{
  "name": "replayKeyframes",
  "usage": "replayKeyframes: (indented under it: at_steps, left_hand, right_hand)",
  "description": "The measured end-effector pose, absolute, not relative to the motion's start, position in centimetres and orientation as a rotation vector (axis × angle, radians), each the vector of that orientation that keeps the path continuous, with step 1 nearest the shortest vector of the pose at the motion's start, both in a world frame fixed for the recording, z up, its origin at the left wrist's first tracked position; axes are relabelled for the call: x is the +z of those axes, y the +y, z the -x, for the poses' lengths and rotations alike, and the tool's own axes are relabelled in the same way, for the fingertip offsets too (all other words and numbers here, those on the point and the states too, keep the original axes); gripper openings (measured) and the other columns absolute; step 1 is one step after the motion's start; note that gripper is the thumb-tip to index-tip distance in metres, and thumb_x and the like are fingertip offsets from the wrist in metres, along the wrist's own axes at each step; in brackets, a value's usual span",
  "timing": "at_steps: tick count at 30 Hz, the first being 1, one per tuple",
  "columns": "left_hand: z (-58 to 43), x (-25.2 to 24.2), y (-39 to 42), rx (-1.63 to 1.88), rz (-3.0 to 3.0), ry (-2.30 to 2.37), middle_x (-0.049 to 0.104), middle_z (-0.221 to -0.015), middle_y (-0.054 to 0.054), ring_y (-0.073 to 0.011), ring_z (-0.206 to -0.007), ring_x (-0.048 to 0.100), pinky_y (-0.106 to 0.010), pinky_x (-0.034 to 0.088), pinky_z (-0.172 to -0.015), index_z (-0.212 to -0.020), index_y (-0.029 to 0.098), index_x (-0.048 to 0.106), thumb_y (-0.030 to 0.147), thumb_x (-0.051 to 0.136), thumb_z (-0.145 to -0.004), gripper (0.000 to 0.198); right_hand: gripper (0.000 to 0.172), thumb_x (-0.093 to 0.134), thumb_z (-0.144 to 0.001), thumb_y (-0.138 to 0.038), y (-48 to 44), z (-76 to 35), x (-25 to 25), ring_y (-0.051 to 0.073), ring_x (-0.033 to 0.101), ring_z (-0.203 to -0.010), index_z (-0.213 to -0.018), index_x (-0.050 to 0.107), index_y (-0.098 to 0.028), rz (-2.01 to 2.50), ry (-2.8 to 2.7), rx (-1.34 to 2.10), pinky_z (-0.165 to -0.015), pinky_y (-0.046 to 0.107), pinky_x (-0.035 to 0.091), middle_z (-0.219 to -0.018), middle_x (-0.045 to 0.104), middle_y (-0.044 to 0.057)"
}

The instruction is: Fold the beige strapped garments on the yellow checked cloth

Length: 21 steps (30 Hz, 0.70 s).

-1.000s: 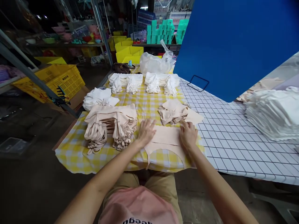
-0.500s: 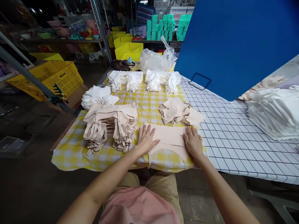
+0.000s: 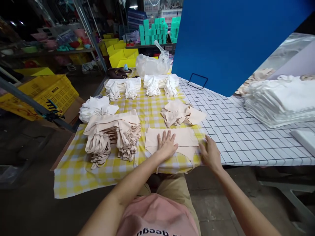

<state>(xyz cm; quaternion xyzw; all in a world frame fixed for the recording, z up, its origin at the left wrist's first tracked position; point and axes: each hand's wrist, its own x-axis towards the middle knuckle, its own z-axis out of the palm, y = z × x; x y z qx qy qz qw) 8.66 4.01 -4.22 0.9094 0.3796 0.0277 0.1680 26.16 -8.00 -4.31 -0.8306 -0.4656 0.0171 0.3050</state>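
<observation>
At the near edge of the yellow checked cloth, a beige garment lies spread flat, its lower hem curving toward the person. On the middle of that garment the left hand presses palm down, fingers spread, gripping nothing. The right hand lies at the garment's right edge, fingers stretched out and loose against the fabric, where the cloth meets the grid-patterned tabletop. Just left of the garment stands a tall stack of folded beige pieces with straps hanging down its front. Just beyond the garment sits a small crumpled beige heap. Farther beyond it are white bundles, with a clear plastic bag behind them. Well to the garment's right rises a stack of white fabric under a blue panel. Below the garment, on the person's pink shirt, dark lettering shows upside down and cut off, too partial to read.
</observation>
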Motion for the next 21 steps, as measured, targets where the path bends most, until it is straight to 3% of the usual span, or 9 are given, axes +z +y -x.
replayKeyframes:
  at_steps: [3,7,10,13,21]
  left_hand:
    - [-10.3,-3.9,2.9,0.167,-2.659,0.981,0.013,-0.151,-0.007,-0.0233,-0.139,0.005,-0.049,0.004,-0.112,-0.142,0.018,0.026,0.034,0.031,-0.088,0.056]
    - [-12.6,-4.1,0.8,0.151,-2.668,0.854,0.011,-0.151,-0.008,-0.0243,-0.139,0.007,-0.052,0.008,-0.111,-0.142,0.018,0.022,0.039,0.031,-0.088,0.058]
    - [-13.4,-4.6,-0.2,0.097,-2.68,0.874,0.01,-0.151,-0.01,-0.0287,-0.139,0.004,-0.06,0.004,-0.107,-0.142,0.02,0.023,0.051,0.032,-0.086,0.065]
    - [-13.7,-5.0,-0.4,0.08,-2.705,0.902,0.008,-0.151,-0.01,-0.029,-0.139,0.002,-0.06,0.001,-0.107,-0.142,0.021,0.023,0.054,0.031,-0.086,0.066]
    - [-13.5,-4.5,-0.2,-0.004,-2.677,0.884,0.006,-0.152,-0.006,-0.0307,-0.138,-0.001,-0.061,-0.002,-0.106,-0.142,0.029,0.021,0.054,0.027,-0.087,0.062]
  right_hand:
    - [0.04,0.044,-0.081,-0.044,-13.3,-23.7,-4.7,0.023,0.055,-0.086,-0.11,0.046,-0.016,2.08,-0.771,0.025,-0.077,0.037,0.045,-0.094,0.057,0.011]
    - [0.037,0.05,-0.073,-0.053,-16.3,-18.5,-8.2,0.02,0.054,-0.076,-0.09,0.043,-0.022,1.943,-0.399,0.267,-0.068,0.032,0.046,-0.085,0.053,0.006]
    - [0.038,0.05,-0.071,-0.058,-15.0,-16.1,-10.5,0.02,0.057,-0.076,-0.083,0.044,-0.023,1.831,-0.488,0.517,-0.066,0.031,0.047,-0.081,0.058,0.005]
    - [0.039,0.047,-0.073,-0.06,-13.8,-15.5,-10.7,0.02,0.059,-0.071,-0.076,0.047,-0.021,1.775,-0.591,0.615,-0.063,0.029,0.047,-0.073,0.061,0.003]
    - [0.044,0.033,-0.083,-0.055,-20.3,-17.1,-6.3,0.015,0.048,-0.046,-0.07,0.057,-0.02,2.11,-0.965,0.423,-0.049,0.024,0.035,-0.052,0.055,0.001]
